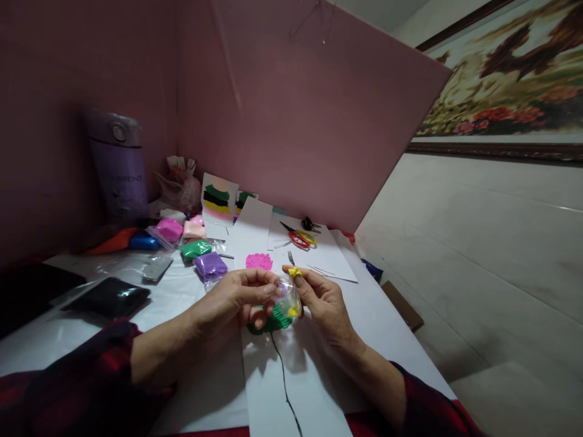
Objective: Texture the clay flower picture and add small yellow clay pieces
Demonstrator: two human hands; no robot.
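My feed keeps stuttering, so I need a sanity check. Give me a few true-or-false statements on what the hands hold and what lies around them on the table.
1. The right hand pinches a yellow bit of clay. True.
2. The left hand holds the scissors. False: the scissors lie untouched beyond the hands, and the left hand grips a small clear bag.
3. A pink flower-shaped clay piece lies on the white paper just beyond the hands. True.
4. The purple bottle lies on its side. False: it stands upright at the back left.
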